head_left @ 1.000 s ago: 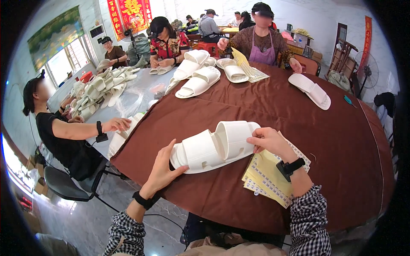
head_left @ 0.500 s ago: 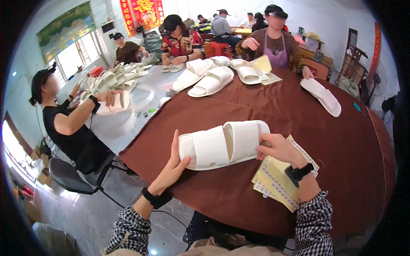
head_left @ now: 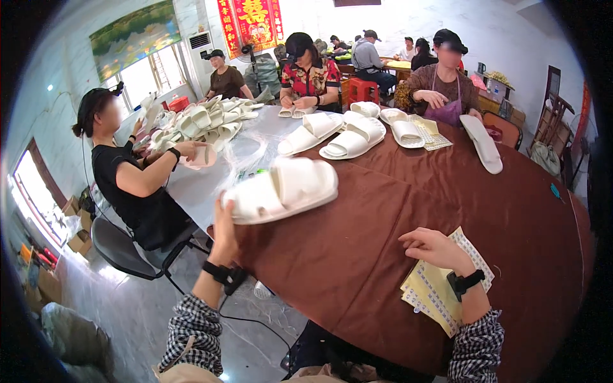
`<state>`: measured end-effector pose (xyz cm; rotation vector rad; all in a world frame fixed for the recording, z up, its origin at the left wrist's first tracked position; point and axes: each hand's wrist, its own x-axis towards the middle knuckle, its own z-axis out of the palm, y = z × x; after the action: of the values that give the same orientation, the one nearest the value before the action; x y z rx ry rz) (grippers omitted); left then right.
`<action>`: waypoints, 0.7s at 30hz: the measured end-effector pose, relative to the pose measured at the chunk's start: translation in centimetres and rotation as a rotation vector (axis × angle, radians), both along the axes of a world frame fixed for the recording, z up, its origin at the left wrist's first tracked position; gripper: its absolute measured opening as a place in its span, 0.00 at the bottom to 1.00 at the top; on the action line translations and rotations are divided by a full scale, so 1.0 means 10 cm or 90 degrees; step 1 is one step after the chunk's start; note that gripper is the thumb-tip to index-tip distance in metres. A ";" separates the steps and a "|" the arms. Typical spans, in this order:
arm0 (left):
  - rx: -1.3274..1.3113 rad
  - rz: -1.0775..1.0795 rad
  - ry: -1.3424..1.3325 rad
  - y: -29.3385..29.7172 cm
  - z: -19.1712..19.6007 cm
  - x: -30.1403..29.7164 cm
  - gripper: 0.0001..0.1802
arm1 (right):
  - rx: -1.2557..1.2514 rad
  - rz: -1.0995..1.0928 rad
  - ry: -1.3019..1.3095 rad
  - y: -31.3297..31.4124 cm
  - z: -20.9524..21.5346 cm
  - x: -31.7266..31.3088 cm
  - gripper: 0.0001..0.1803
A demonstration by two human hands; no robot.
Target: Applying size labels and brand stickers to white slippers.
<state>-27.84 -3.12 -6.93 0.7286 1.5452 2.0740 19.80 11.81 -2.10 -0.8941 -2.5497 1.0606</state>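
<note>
A pair of white slippers (head_left: 287, 191), one tucked into the other and slightly smeared by motion, is held up at the left by my left hand (head_left: 225, 233). That hand grips them by their near left end, with the far end tilted up. My right hand (head_left: 437, 249) holds nothing. Its fingers are loosely stretched out to the left, above the brown tablecloth and beside the yellow sticker sheets (head_left: 440, 290). The wrist and forearm of that hand cover part of the sheets.
White slippers (head_left: 352, 137) stand in a row further back on the brown-covered table (head_left: 383, 210). A heap of slippers (head_left: 204, 121) lies at the far left. Co-workers sit around, one holding a slipper (head_left: 482, 145). A small teal tool (head_left: 557, 193) lies at right.
My left hand has carried the slippers leftward and away from me. My right hand has let go of them and is now over by the sticker sheets.
</note>
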 end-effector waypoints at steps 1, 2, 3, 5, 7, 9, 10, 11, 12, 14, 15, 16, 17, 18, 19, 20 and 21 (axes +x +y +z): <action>0.012 0.055 0.029 -0.04 0.01 -0.22 0.30 | 0.027 0.019 -0.011 0.01 -0.03 -0.05 0.20; 0.019 0.058 -0.023 0.00 0.12 -0.27 0.32 | 0.028 0.002 -0.016 -0.02 0.02 0.01 0.20; 0.015 0.109 -0.008 -0.05 0.10 -0.48 0.33 | 0.028 0.002 -0.009 -0.02 0.03 0.01 0.19; 0.028 0.193 0.001 -0.10 -0.01 -0.95 0.35 | 0.030 0.005 0.002 -0.03 0.04 -0.02 0.19; 0.038 0.233 -0.017 -0.14 -0.15 -1.25 0.39 | 0.058 0.009 -0.010 -0.03 0.01 -0.02 0.19; 0.010 0.266 -0.013 -0.17 -0.27 -1.43 0.40 | 0.052 0.005 -0.015 -0.04 0.02 -0.05 0.19; -0.018 0.296 -0.011 -0.17 -0.33 -1.48 0.41 | 0.046 -0.001 -0.023 -0.06 0.04 -0.04 0.20; -0.031 0.279 -0.020 -0.17 -0.41 -1.52 0.44 | 0.047 -0.013 -0.022 -0.07 0.05 -0.02 0.20; -0.040 0.274 0.005 -0.16 -0.50 -1.54 0.44 | 0.045 -0.006 -0.016 -0.07 0.05 -0.01 0.20; -0.020 0.241 -0.018 -0.08 -0.67 -1.52 0.43 | 0.041 -0.023 -0.013 -0.06 0.02 0.03 0.20; -0.026 0.240 0.005 -0.23 -0.82 -1.70 0.43 | 0.041 0.005 -0.009 -0.04 0.01 -0.01 0.20; -0.035 0.245 0.030 -0.36 -0.92 -1.87 0.42 | 0.038 0.040 -0.003 -0.02 -0.02 -0.07 0.19; -0.043 0.156 -0.036 -0.10 -0.99 -1.62 0.41 | 0.035 0.016 -0.001 -0.02 -0.05 0.02 0.19; -0.079 0.187 -0.010 -0.18 -1.05 -1.78 0.40 | 0.032 0.008 0.004 -0.02 -0.04 0.00 0.19; -0.097 0.197 0.005 -0.35 -1.10 -1.98 0.39 | 0.037 0.035 0.002 -0.03 0.00 -0.06 0.19; -0.116 0.204 0.018 -0.42 -1.18 -2.08 0.39 | 0.042 0.058 -0.004 -0.04 0.01 -0.11 0.19; -0.124 0.167 -0.026 -0.29 -1.23 -1.99 0.35 | 0.036 0.029 -0.014 -0.01 -0.05 -0.07 0.19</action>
<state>-47.75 -5.99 -19.27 0.4305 1.8713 2.0625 19.10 11.71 -2.59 -0.8408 -2.6165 0.9903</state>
